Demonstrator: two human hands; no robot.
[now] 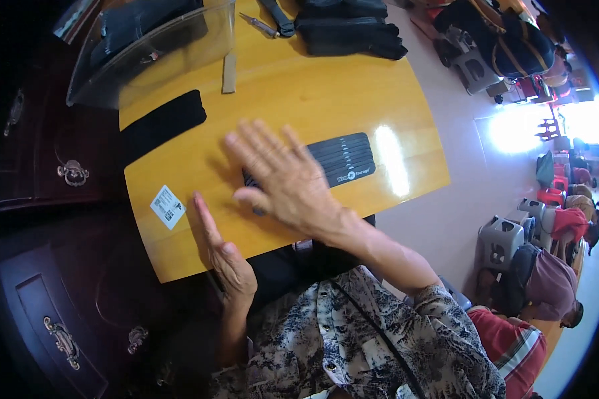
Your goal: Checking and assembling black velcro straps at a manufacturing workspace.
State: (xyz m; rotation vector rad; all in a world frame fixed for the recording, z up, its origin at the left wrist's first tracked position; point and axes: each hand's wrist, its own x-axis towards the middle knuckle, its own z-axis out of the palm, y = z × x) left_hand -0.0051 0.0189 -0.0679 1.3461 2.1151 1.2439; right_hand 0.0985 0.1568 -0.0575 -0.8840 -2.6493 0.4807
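Observation:
A dark grey, ribbed flat piece with white print [349, 156] lies on the yellow table. My right hand [293, 183] is spread open, palm down, over its left part and hides much of it; the fingers are slightly blurred, and whether the palm touches it I cannot tell. At the table's near edge, my left hand [229, 263] is held on its side with fingers stretched out and nothing in it. A white printed label [168, 207] lies to the left of that hand. Farther back on the left sits a plain black flat piece [166, 125].
A clear plastic bin [160, 50] with dark items stands at the far left. Near it lie a flat tan strip [229, 73] and a screwdriver-like tool [259, 25]. Black folded bundles [349, 36] lie at the back. Dark cabinets [40, 292] flank the left; people sit at right.

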